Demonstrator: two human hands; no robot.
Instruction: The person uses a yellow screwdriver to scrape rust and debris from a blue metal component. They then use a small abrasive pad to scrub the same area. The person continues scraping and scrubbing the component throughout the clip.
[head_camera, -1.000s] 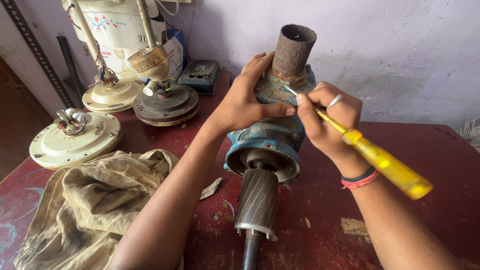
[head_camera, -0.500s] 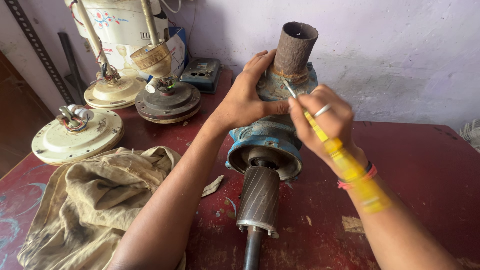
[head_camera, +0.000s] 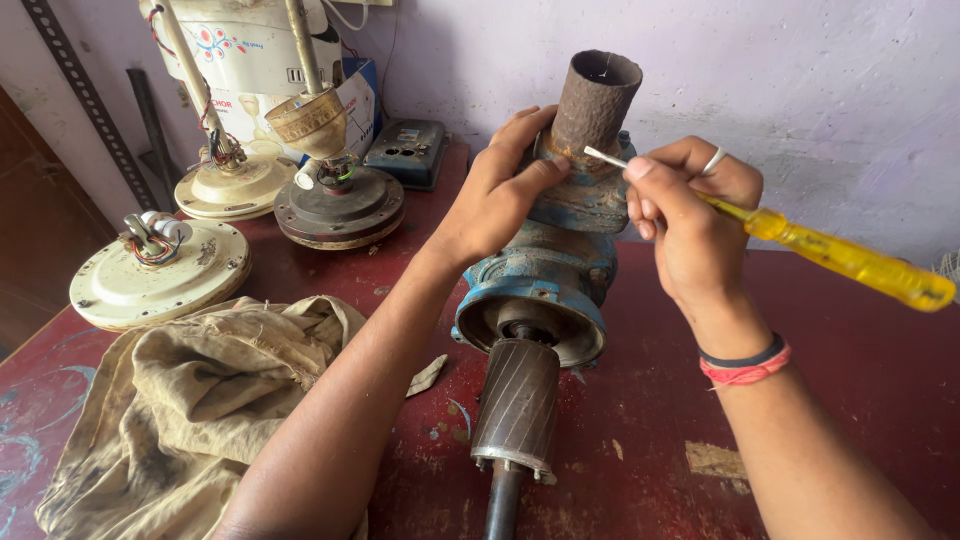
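Screwdriver, clamped in the right hand, has swung flatter, tip at the rusty pipe; left hand grips the pump beside it.

Dark red table with blue pump, crumpled cloth, fan motors.

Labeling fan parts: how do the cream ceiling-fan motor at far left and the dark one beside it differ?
The cream fan motor lies bare on top, loose coloured wires showing; the dark fan motor carries a brass-coloured canopy cup and rod. The cream one sits nearer the cloth, the dark one nearer the wall. Both are round, on the red table.
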